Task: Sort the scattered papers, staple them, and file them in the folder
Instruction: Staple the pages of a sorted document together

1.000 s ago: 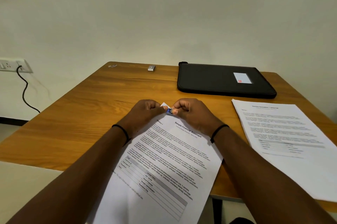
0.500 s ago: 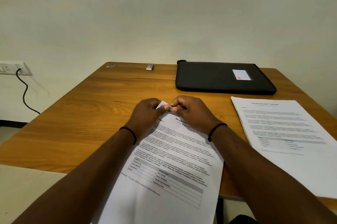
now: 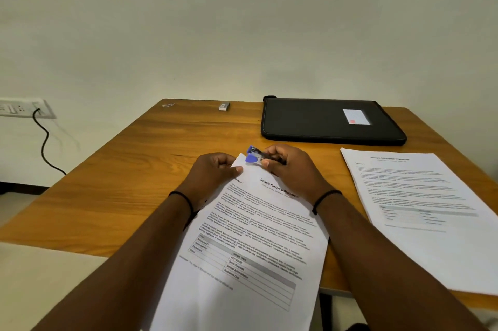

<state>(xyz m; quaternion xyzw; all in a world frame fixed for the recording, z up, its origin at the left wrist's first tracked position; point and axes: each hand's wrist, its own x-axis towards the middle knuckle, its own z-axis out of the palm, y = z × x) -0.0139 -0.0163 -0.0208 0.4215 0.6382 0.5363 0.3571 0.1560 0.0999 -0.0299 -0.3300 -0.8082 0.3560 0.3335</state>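
Note:
A printed paper set headed "Sample Financial Statement" (image 3: 242,244) lies tilted in front of me, overhanging the table's near edge. My left hand (image 3: 213,171) pinches its top left corner. My right hand (image 3: 291,169) grips a small blue stapler (image 3: 253,156) whose blue tip sits on that same corner. A second printed paper stack (image 3: 420,209) lies flat on the right. A black closed folder (image 3: 318,123) with a white label lies at the back of the table.
The wooden table (image 3: 134,169) has a small grey staple box (image 3: 224,106) and a tiny metallic bit (image 3: 168,105) near its far edge. A wall socket (image 3: 24,108) with a black cable is at the left.
The stapler has come further into view in my right hand, its blue tip now showing over the paper's corner. Both hands stay at that corner.

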